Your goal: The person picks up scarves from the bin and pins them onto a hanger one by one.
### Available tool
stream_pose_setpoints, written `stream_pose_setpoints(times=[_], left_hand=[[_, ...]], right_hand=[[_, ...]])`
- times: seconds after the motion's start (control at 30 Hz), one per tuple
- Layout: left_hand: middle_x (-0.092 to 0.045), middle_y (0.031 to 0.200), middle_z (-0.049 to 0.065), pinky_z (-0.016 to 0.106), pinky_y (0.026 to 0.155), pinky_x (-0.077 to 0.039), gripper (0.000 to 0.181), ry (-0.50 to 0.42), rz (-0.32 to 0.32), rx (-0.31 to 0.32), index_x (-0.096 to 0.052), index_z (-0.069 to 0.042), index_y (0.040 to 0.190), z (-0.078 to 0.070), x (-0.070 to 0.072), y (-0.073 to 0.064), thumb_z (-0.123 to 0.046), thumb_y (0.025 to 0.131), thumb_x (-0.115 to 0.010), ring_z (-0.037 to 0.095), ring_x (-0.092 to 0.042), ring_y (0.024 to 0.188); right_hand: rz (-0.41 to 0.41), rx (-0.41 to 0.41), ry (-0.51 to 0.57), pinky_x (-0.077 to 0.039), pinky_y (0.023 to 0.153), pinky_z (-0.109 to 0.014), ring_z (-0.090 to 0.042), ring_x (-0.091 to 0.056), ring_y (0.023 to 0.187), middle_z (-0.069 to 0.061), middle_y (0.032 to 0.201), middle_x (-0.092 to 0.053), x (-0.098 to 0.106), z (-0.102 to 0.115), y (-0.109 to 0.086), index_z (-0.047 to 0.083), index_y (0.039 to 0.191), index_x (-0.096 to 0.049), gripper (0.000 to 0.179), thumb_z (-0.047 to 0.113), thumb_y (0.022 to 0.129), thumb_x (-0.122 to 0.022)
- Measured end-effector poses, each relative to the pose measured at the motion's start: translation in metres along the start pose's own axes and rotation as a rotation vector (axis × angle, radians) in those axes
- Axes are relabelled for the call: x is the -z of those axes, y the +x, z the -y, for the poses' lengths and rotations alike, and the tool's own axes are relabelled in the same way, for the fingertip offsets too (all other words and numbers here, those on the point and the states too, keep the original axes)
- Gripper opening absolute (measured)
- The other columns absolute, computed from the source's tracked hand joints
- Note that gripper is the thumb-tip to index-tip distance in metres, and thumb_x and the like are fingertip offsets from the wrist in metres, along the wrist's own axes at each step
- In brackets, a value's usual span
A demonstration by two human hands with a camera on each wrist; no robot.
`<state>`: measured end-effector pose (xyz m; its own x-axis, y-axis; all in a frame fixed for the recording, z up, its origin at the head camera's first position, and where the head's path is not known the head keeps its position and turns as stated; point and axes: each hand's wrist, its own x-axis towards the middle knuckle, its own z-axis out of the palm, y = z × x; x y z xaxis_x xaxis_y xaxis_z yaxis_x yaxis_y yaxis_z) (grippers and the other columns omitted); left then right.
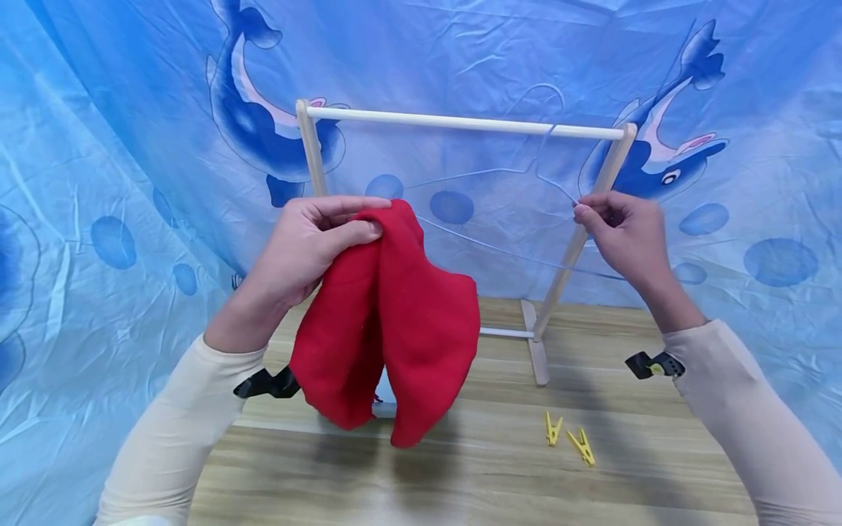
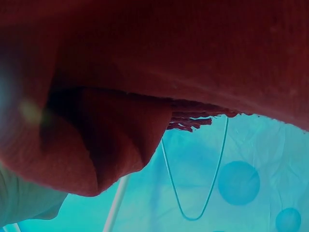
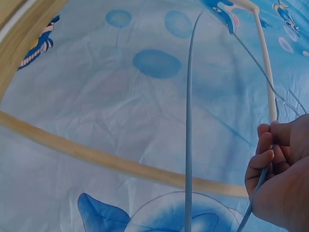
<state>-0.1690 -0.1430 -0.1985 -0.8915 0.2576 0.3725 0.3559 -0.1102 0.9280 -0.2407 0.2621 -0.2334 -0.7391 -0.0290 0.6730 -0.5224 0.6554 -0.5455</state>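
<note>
My left hand (image 1: 299, 248) pinches the top of a folded red fringed cloth (image 1: 427, 329), thumb in front. The cloth hangs down in two flaps and fills most of the left wrist view, where its dark fringe (image 2: 193, 116) shows. With my right hand (image 1: 625, 226) I pinch the right shoulder of a thin light-blue wire hanger (image 1: 483, 245). Its hook is over the white bar (image 1: 427, 121) of a small rack. In the head view the cloth overlaps the hanger's left end and hides it. The right wrist view shows the hanger wire (image 3: 189, 121) running past the curled fingers.
The rack's wooden right leg (image 1: 559, 285) stands on the wood-grain table (image 1: 500, 482). Two yellow clothespins (image 1: 553, 429) lie at the front right. A blue curtain (image 1: 118, 146) with dolphins surrounds the table. Beneath the cloth, a pale object (image 1: 385, 398) is mostly hidden.
</note>
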Motion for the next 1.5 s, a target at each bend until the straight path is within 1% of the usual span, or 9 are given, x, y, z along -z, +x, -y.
stream_pose_setpoints(times=[0.13, 0.3, 0.53, 0.57, 0.8, 1.0, 1.07, 1.33, 1.5], left_hand=[[-0.075, 0.106, 0.008, 0.029, 0.07, -0.061, 0.028, -0.006, 0.005, 0.004, -0.078, -0.012, 0.118, 0.001, -0.003, 0.002, -0.001, 0.093, -0.071, 0.02, -0.073, 0.087], [-0.075, 0.106, 0.007, 0.028, 0.07, -0.06, 0.028, -0.019, 0.004, 0.01, -0.079, -0.013, 0.117, 0.004, -0.004, 0.002, -0.001, 0.093, -0.071, 0.019, -0.073, 0.088], [-0.076, 0.107, 0.007, 0.029, 0.071, -0.061, 0.028, -0.011, 0.008, 0.013, -0.078, -0.013, 0.118, 0.004, -0.008, 0.003, -0.003, 0.093, -0.071, 0.02, -0.073, 0.09], [-0.076, 0.107, 0.007, 0.029, 0.071, -0.061, 0.027, -0.014, 0.007, 0.015, -0.078, -0.012, 0.118, 0.004, -0.009, 0.003, -0.003, 0.093, -0.071, 0.02, -0.073, 0.09], [-0.075, 0.111, 0.007, 0.027, 0.072, -0.06, 0.026, -0.054, -0.007, 0.048, -0.079, -0.013, 0.117, -0.004, -0.014, 0.005, -0.006, 0.094, -0.071, 0.021, -0.072, 0.095], [-0.071, 0.121, 0.008, 0.024, 0.074, -0.058, 0.026, -0.099, -0.014, 0.063, -0.078, -0.012, 0.119, -0.011, -0.016, 0.006, -0.007, 0.095, -0.068, 0.023, -0.063, 0.115], [-0.07, 0.124, 0.009, 0.024, 0.075, -0.058, 0.027, -0.112, -0.013, 0.072, -0.077, -0.012, 0.12, -0.011, -0.016, 0.006, -0.007, 0.095, -0.068, 0.024, -0.061, 0.118], [-0.072, 0.117, 0.008, 0.027, 0.075, -0.06, 0.028, -0.1, -0.009, 0.119, -0.076, -0.011, 0.122, 0.003, -0.019, 0.007, -0.008, 0.095, -0.069, 0.019, -0.072, 0.095], [-0.073, 0.115, 0.004, 0.027, 0.076, -0.059, 0.032, -0.051, -0.036, 0.127, -0.073, -0.009, 0.127, 0.016, -0.022, 0.009, -0.01, 0.095, -0.07, 0.019, -0.072, 0.097]], right_hand=[[0.014, 0.049, 0.029, -0.042, 0.058, -0.015, -0.009, -0.056, 0.067, 0.013, 0.082, -0.069, -0.007, -0.002, -0.006, 0.002, 0.107, -0.078, 0.023, 0.021, 0.099, -0.069], [0.054, 0.072, 0.062, -0.04, 0.056, -0.015, -0.007, -0.054, 0.065, -0.008, 0.086, -0.073, -0.019, -0.004, -0.016, -0.001, 0.105, -0.077, 0.017, 0.012, 0.098, -0.069], [0.086, 0.089, 0.1, -0.041, 0.055, -0.014, -0.005, -0.057, 0.065, -0.011, 0.085, -0.074, -0.037, -0.003, -0.029, -0.002, 0.104, -0.077, 0.013, 0.006, 0.096, -0.071], [0.089, 0.095, 0.106, -0.042, 0.056, -0.014, -0.005, -0.057, 0.065, -0.015, 0.086, -0.074, -0.039, -0.002, -0.031, -0.002, 0.104, -0.077, 0.013, 0.006, 0.096, -0.071], [0.113, 0.132, 0.145, -0.042, 0.053, -0.016, -0.006, -0.057, 0.062, -0.01, 0.084, -0.075, -0.052, 0.004, -0.039, 0.001, 0.101, -0.078, 0.01, 0.006, 0.094, -0.073], [0.134, 0.141, 0.175, -0.043, 0.053, -0.017, -0.004, -0.059, 0.062, -0.01, 0.083, -0.075, -0.061, 0.006, -0.043, 0.001, 0.101, -0.078, 0.01, 0.006, 0.094, -0.074], [0.14, 0.142, 0.178, -0.044, 0.054, -0.017, -0.004, -0.06, 0.063, -0.01, 0.083, -0.075, -0.063, 0.006, -0.044, 0.001, 0.101, -0.078, 0.01, 0.006, 0.094, -0.074], [0.151, 0.138, 0.184, -0.043, 0.053, -0.017, -0.003, -0.061, 0.065, -0.01, 0.085, -0.075, -0.068, 0.009, -0.046, 0.002, 0.104, -0.078, 0.012, 0.006, 0.095, -0.073], [0.159, 0.126, 0.209, -0.044, 0.053, -0.018, -0.004, -0.062, 0.066, -0.01, 0.085, -0.075, -0.069, 0.013, -0.047, 0.002, 0.105, -0.077, 0.012, 0.006, 0.095, -0.073]])
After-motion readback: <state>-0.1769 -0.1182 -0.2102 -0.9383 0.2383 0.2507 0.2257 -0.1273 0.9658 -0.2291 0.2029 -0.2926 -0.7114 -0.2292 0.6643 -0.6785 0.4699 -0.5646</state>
